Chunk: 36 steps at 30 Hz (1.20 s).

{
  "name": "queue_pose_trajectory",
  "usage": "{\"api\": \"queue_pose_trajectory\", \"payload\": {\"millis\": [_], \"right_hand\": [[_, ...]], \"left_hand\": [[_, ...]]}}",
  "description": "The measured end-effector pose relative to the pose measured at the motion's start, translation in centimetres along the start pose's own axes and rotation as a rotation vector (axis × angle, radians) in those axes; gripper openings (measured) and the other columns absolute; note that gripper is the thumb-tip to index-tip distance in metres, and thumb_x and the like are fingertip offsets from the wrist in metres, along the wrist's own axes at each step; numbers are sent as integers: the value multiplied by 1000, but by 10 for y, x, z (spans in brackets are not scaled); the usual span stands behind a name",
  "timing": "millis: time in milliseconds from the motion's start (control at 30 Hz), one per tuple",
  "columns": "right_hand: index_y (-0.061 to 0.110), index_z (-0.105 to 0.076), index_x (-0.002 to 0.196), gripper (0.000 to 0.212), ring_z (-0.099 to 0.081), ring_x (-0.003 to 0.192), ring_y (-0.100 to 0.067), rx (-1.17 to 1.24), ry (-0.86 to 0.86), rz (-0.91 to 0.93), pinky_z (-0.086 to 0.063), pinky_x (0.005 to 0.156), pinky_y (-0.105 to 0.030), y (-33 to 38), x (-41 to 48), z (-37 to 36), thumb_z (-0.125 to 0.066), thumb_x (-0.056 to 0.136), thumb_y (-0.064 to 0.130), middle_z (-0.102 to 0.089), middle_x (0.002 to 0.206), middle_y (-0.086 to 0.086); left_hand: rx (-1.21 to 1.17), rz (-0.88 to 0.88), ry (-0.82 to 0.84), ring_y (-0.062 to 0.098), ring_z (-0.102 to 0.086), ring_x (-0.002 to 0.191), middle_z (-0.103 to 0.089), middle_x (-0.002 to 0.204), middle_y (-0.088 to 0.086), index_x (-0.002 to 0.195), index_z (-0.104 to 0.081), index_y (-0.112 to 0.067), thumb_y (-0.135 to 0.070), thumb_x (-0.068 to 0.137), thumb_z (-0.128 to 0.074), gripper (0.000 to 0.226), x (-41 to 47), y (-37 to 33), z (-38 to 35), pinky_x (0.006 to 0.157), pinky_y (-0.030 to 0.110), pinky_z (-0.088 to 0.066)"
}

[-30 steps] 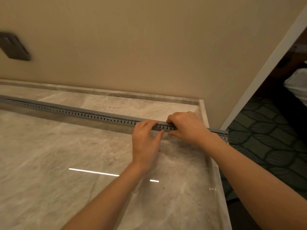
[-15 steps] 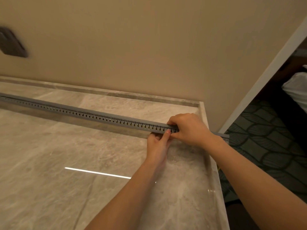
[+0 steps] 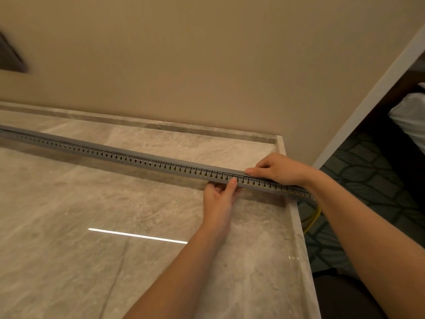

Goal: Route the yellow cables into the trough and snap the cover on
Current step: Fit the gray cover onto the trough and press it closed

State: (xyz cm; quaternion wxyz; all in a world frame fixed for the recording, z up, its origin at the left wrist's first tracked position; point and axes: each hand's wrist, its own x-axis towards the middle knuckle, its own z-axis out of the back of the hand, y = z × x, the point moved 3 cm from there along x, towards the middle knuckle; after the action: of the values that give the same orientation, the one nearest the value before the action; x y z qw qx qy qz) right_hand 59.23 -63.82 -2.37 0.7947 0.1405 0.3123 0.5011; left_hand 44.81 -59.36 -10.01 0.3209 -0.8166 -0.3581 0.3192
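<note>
A long grey slotted trough lies across the marble counter from far left to the right edge, with its grey cover along the top. Yellow cables show through the slots near the right end and hang off the counter edge as a yellow cable loop. My right hand rests on top of the trough near its right end, thumb flat on the cover and fingers curled over the far side. My left hand is just in front, thumb pressed on the trough's slotted front wall, fingers curled at its lower edge.
The marble counter has a raised rim at the back and right edge. A beige wall stands close behind. A dark wall plate is at upper left. Dark patterned carpet lies beyond the right edge.
My left hand slid right along the trough and dropped from its top to its front side beside my right hand. My right hand stayed near the right end.
</note>
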Motion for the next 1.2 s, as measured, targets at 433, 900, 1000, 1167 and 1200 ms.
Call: {"api": "queue_pose_trajectory", "payload": {"millis": [433,900,1000,1167,1200], "right_hand": [[-3,-65,69,57,-35,47,-13,-61,-124,68,-27,46,-22,5,-4,-3,-53,86,51,-44,54,-7],[16,-62,100,24,-58,79,-21,-679,-310,69,-47,64,-32,32,-36,-23,-57,87,35,-62,90,-4],[16,-62,101,17,-60,83,-24,-800,-345,68,-44,64,-32,34,-37,-26,-54,88,24,-64,93,-5],[15,-60,101,16,-60,85,-23,-858,-343,107,-38,61,-30,33,-36,-31,-53,89,21,-66,94,-4],[15,-59,101,15,-60,86,-23,-861,-348,112,-36,61,-30,32,-35,-31,-53,89,21,-66,94,-4]], "left_hand": [[32,-27,-34,15,-68,95,-65,110,15,116,-52,-1,-3,88,-58,29,-2,1,-1,83,25,-56],[3,-43,-62,13,-68,90,-62,109,18,113,-50,2,0,88,-57,26,-2,0,-2,81,25,-57],[-3,-39,-65,11,-69,86,-63,107,16,112,-50,-1,0,88,-57,25,-2,0,-4,80,24,-57],[15,-36,-79,17,-67,93,-62,111,20,115,-49,4,-1,88,-58,29,-2,0,-4,80,23,-57],[11,-35,-79,18,-67,93,-62,110,20,115,-49,3,-1,88,-58,28,-2,0,-4,80,23,-57]]}}
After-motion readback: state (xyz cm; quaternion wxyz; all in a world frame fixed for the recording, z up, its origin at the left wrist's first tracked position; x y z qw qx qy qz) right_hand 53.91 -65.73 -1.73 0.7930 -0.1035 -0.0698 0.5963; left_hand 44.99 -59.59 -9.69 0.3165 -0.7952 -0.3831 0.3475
